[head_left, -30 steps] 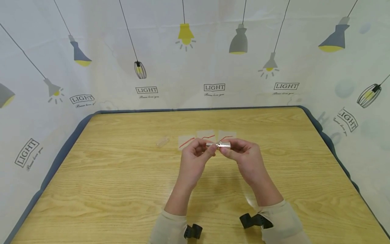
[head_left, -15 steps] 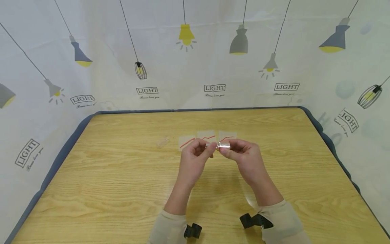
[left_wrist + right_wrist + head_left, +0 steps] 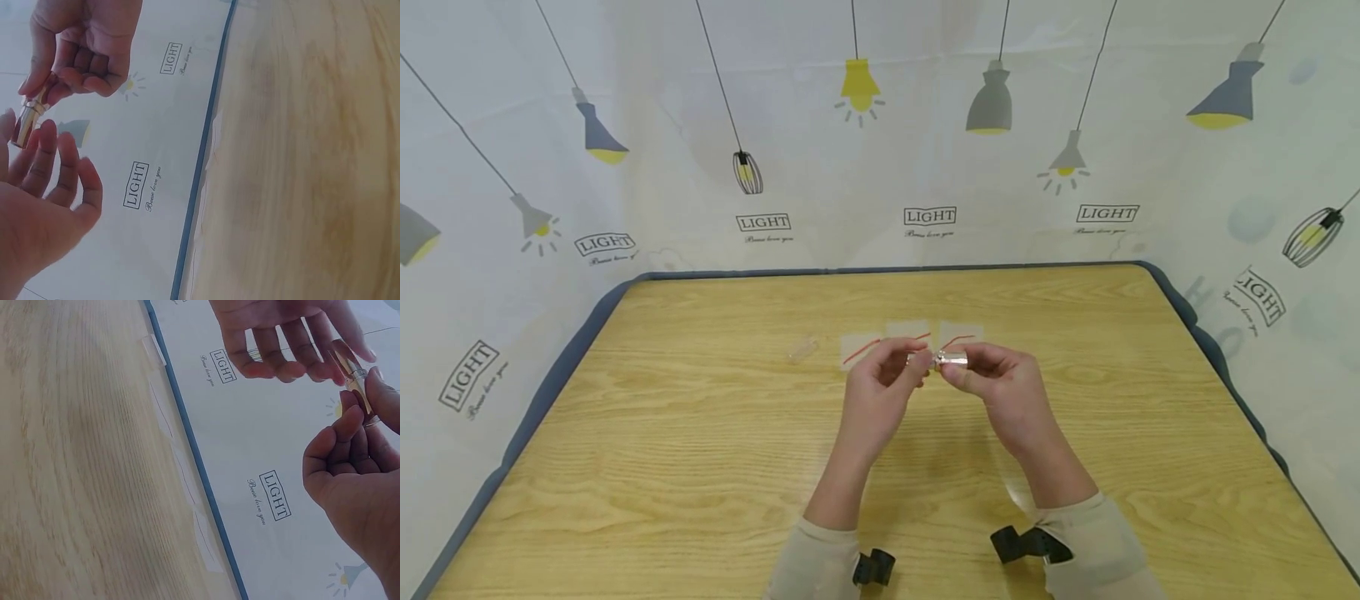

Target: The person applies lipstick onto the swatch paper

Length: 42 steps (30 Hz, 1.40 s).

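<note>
A shiny metallic lipstick tube (image 3: 953, 358) lies sideways between both hands, raised over the table. My left hand (image 3: 874, 400) pinches its left end between thumb and fingers. The right hand (image 3: 1009, 396) grips the wider right part. In the left wrist view, a pale collar circles the middle of the lipstick tube (image 3: 27, 120), and the left hand's other fingers (image 3: 67, 169) are loosely bent. From the right wrist, the right thumb presses on the lipstick tube (image 3: 357, 378) with fingers curled beneath. Fingers hide part of both ends.
Behind the hands lie three pale paper pieces, the left paper (image 3: 853, 343), middle paper (image 3: 907, 327) and right paper (image 3: 961, 328), each with a red stroke. A small clear cap-like piece (image 3: 802, 350) lies to their left on the wooden table (image 3: 700, 442).
The left thumb and fingers have shifted on the tube's left end, covering more of it than a second ago, as if twisting it. The right hand stays almost still.
</note>
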Available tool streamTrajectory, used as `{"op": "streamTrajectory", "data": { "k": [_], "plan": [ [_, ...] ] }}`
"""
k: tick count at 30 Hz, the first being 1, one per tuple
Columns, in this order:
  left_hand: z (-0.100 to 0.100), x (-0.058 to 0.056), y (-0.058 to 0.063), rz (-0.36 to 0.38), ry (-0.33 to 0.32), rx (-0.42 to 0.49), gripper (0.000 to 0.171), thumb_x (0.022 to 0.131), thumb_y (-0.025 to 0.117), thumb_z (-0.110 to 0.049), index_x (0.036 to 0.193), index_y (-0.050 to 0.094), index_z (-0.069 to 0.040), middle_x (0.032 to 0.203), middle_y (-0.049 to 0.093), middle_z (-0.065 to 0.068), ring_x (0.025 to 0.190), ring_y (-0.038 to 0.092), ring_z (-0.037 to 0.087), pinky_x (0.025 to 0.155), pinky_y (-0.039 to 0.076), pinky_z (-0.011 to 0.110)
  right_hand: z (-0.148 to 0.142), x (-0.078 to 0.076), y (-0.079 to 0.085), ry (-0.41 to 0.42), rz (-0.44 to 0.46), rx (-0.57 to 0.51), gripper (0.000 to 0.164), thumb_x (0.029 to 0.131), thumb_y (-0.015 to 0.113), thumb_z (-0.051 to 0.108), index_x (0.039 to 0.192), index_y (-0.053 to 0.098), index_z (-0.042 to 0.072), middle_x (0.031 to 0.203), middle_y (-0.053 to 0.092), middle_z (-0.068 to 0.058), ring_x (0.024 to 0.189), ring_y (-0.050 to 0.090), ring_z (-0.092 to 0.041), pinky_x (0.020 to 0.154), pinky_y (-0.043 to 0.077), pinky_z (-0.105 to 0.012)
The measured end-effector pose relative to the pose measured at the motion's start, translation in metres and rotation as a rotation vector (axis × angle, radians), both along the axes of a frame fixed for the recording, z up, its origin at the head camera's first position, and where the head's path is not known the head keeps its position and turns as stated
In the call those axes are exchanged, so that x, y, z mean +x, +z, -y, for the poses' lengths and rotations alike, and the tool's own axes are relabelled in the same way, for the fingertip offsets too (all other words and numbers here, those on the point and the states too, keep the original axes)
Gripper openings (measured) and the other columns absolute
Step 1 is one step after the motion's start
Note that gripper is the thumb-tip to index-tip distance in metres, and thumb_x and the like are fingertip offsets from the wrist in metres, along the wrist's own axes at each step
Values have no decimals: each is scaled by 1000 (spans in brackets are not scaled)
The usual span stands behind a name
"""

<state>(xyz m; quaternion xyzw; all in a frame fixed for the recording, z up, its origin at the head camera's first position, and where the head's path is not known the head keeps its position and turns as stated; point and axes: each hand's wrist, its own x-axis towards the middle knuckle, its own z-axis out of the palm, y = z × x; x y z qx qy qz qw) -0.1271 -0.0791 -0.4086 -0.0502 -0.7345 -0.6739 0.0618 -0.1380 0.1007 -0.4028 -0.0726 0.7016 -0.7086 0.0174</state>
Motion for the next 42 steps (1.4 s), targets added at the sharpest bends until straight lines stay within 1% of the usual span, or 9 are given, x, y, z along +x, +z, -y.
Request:
{"op": "streamTrajectory", "data": {
  "k": [2,5,13,20,23,27,31,34,42],
  "plan": [
    [1,0,0,-14,-17,2,25,101,76,-28,121,75,-13,113,77,6,96,72,15,91,61,36,-1,-1,0,-13,6,1,29,96,78,7,118,74,-11,96,78,15,95,73,-6,88,61,-24],
    [3,1,1,-37,-17,-18,27,100,77,-24,121,75,-8,120,76,8,103,72,16,99,59,44,-3,-2,-2,-22,12,6,28,96,79,7,118,75,-9,96,78,15,94,74,-6,88,61,-24],
    [2,2,2,-33,35,-44,20,99,78,-24,111,78,-8,108,79,11,95,72,13,92,60,35,-2,-2,-5,-5,25,-2,28,96,80,10,118,76,-7,99,78,15,95,74,-6,89,62,-25],
    [15,-4,0,-31,14,-110,28,100,76,-33,122,75,-15,108,79,7,96,73,14,91,59,36,-1,-2,-4,-32,43,0,29,96,79,7,119,74,-10,96,78,14,93,73,-5,88,61,-23],
    [32,-12,-1,-46,103,-188,32,101,75,-36,126,74,-16,106,80,6,93,72,15,87,59,31,-2,-2,-3,-45,45,-2,30,95,80,6,119,74,-11,95,78,13,91,73,-4,86,61,-22],
    [63,-24,0,-47,311,-314,30,101,76,-30,122,75,-10,105,78,9,90,70,22,78,57,28,-4,-3,-4,-49,45,-3,28,95,80,5,118,75,-10,94,78,14,89,72,-4,84,60,-21],
    [94,-34,-2,27,440,-499,30,101,74,-26,125,75,-8,115,75,12,94,68,28,78,56,37,-5,-4,-4,-49,49,0,28,95,79,6,118,75,-10,93,78,15,89,72,-4,84,60,-21],
    [110,-41,-4,106,456,-646,35,103,72,-27,132,71,-8,128,69,15,105,68,35,86,57,47,-5,-5,-5,-52,56,12,28,95,79,6,119,75,-10,94,78,16,90,72,-4,85,60,-21],
    [130,-56,-7,370,298,-839,54,106,66,-33,154,52,-10,160,41,24,141,50,46,104,54,61,-7,-7,-8,-57,80,8,25,95,79,6,117,76,-7,93,78,15,91,72,-5,85,60,-22]
  ]
}}
